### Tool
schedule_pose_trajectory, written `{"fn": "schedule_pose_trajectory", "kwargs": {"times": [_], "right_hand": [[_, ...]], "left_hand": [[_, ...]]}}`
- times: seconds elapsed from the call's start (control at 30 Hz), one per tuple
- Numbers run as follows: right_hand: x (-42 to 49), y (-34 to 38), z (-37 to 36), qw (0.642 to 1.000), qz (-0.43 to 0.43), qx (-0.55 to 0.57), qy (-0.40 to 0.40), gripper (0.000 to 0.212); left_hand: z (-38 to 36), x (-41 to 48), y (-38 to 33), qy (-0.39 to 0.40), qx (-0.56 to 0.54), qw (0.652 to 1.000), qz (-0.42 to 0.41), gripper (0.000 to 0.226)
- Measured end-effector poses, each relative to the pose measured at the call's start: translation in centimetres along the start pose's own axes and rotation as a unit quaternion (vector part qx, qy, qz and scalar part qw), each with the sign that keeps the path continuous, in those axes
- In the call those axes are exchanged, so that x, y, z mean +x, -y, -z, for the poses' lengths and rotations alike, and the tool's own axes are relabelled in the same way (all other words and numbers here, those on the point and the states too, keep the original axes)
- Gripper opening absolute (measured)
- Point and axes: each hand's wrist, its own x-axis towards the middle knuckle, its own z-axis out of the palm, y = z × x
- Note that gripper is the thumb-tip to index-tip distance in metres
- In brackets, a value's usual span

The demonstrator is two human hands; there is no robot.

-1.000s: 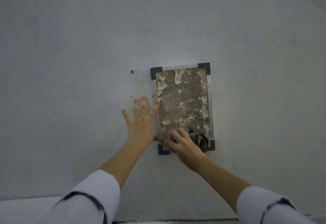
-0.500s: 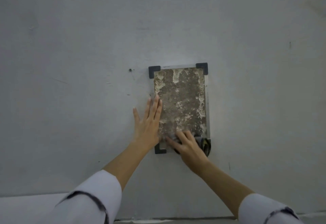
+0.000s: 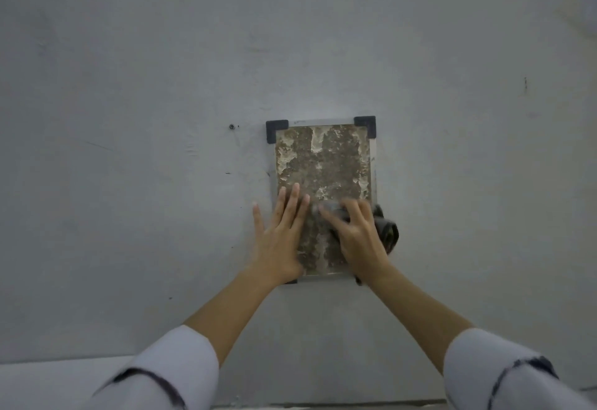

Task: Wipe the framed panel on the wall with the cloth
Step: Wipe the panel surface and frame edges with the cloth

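Observation:
A framed panel (image 3: 323, 164) hangs on the grey wall, brown and blotched with pale patches, with black corner pieces and a thin metal edge. My left hand (image 3: 279, 235) lies flat and spread on its lower left edge, partly on the wall. My right hand (image 3: 357, 238) presses a dark cloth (image 3: 387, 230) against the panel's lower right part; the cloth bunches out past the frame's right edge. The hand looks blurred. Both lower corner pieces are mostly hidden by my hands.
The bare grey wall (image 3: 129, 86) fills the view, with a small screw or hole (image 3: 231, 126) left of the panel and a faint mark (image 3: 525, 82) at the far right. A pale ledge or floor strip (image 3: 48, 377) runs along the bottom left.
My right hand with the cloth has moved up from the panel's bottom edge to its lower part. My left hand shifted right from the wall onto the panel's left edge.

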Motion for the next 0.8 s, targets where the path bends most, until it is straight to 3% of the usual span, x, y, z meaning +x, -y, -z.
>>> {"fn": "schedule_pose_trajectory", "kwargs": {"times": [0.2, 0.27, 0.33, 0.4, 0.5, 0.63, 0.8], "right_hand": [[-8.6, 0.2, 0.5, 0.986, 0.092, 0.022, 0.139, 0.055], [-7.0, -0.1, 1.4, 0.988, 0.070, 0.043, 0.128, 0.044], [-3.8, -1.2, 2.1, 0.996, 0.002, 0.053, 0.067, 0.039], [-0.6, -2.5, 2.8, 0.998, -0.045, 0.046, 0.018, 0.042], [0.8, -3.4, 2.5, 0.999, -0.046, 0.019, -0.005, 0.047], [-4.6, -2.7, 0.8, 0.999, -0.043, 0.004, 0.022, 0.057], [-9.4, -2.6, 1.3, 0.996, 0.005, 0.023, 0.088, 0.051]], "left_hand": [[-0.6, 0.2, -0.6, -0.007, 0.062, 0.998, 0.022, 0.144], [-0.6, 0.1, -0.6, -0.014, 0.064, 0.998, 0.024, 0.146], [-0.7, 0.1, -0.6, -0.018, 0.063, 0.998, 0.017, 0.144], [-0.8, 0.0, -0.6, -0.018, 0.060, 0.998, 0.013, 0.143], [-0.8, 0.0, -0.8, -0.021, 0.055, 0.998, 0.018, 0.144], [-0.4, 0.1, -1.0, -0.018, 0.063, 0.998, -0.004, 0.124], [-0.4, 0.2, -0.9, -0.010, 0.066, 0.998, -0.010, 0.130]]}}
